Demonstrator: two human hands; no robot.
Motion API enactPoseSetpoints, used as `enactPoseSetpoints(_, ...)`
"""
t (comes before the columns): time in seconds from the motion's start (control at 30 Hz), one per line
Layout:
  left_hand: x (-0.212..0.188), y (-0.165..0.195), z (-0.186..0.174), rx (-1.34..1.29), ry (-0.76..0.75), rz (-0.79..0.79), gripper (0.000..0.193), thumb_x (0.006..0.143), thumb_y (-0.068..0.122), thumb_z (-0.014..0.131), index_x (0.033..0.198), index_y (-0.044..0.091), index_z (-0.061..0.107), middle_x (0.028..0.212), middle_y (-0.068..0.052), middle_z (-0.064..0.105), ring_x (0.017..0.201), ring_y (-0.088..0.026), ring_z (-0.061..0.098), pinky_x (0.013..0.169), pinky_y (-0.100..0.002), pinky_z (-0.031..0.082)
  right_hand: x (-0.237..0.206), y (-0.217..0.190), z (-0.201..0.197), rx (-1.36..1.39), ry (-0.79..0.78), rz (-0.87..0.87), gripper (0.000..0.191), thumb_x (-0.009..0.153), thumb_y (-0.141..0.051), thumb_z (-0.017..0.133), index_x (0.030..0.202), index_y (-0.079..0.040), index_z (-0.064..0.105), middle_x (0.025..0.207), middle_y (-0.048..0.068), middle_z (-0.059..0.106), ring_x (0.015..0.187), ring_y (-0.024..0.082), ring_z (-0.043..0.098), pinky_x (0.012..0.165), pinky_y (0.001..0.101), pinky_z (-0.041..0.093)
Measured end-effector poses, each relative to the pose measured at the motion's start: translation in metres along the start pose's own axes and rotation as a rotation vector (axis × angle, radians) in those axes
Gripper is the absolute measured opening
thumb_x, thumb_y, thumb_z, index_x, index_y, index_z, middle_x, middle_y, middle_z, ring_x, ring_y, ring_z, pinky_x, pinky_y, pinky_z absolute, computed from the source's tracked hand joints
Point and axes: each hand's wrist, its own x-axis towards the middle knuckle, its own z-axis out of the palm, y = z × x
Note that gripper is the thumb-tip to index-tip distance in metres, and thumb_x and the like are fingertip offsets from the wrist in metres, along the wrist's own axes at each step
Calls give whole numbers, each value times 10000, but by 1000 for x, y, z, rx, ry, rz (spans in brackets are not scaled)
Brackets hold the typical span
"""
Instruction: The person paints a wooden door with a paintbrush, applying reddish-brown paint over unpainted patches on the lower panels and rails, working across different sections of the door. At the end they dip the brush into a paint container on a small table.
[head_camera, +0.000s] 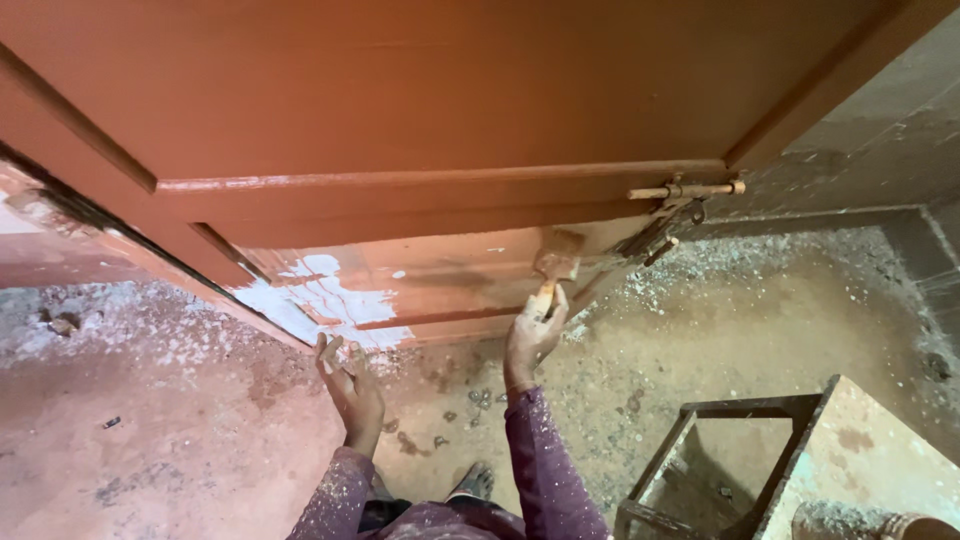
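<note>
Purple sleeves (540, 470) rise from the near edge. Farther off, the right hand (533, 330) has its fingers closed around a paintbrush (556, 265), bristles pressed to the brown door's (430, 110) lower panel. Left of it, the left hand (350, 385) hovers empty, fingers spread, near a white unpainted patch (320, 300).

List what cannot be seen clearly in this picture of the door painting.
- Head view: door top, cut off by the frame edge.
- Brush bristles, blurred.
- Brush handle, mostly hidden inside the right hand.
- Wooden stool, cut off at the bottom edge.
- Left hand: contact with the door unclear.
</note>
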Motion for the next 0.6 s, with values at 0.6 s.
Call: enactPoseSetpoints(0.6,54,-5,-41,-86,-54,65,367,1070,234,528,1316,-35,479,1564,-280,378,1475,-382,366,1191,-465,298,-46,10,40,-56,-47,-91,375,979,-168,662,1313,-5,614,1219,76,663,1075,162,625,947,310,514)
